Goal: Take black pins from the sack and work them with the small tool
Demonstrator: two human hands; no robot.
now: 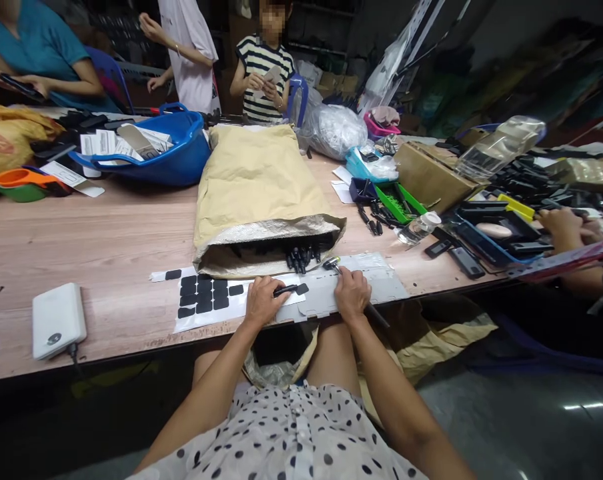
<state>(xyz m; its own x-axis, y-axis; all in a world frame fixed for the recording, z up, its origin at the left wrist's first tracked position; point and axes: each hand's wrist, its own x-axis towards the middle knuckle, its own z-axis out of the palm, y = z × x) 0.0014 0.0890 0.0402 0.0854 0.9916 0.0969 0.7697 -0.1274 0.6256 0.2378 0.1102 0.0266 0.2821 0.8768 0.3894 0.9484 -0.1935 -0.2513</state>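
Note:
My left hand (pixel 262 300) is closed on a slim black cylindrical part (pixel 285 290), held low over the work surface. A small black rounded pad (pixel 302 289) lies at the part's tip. My right hand (pixel 352 293) grips a hammer (pixel 379 316); its metal head points away from me and its dark handle runs back past the table edge. Under both hands lie a grey board (pixel 376 277) and a white sheet (pixel 181 325) bearing several black rounded-square pads (pixel 204 293). Just beyond, black parts (pixel 297 257) spill from the mouth of a tan paper sack (pixel 261 173).
A white power bank (pixel 59 320) with a cable lies at left. Behind it stands a blue basin (pixel 181 157) of paper pieces. To the right are a green tray (pixel 399 203), a clear bottle (pixel 419 229) and a cardboard box (pixel 426 173). Several people work around the table.

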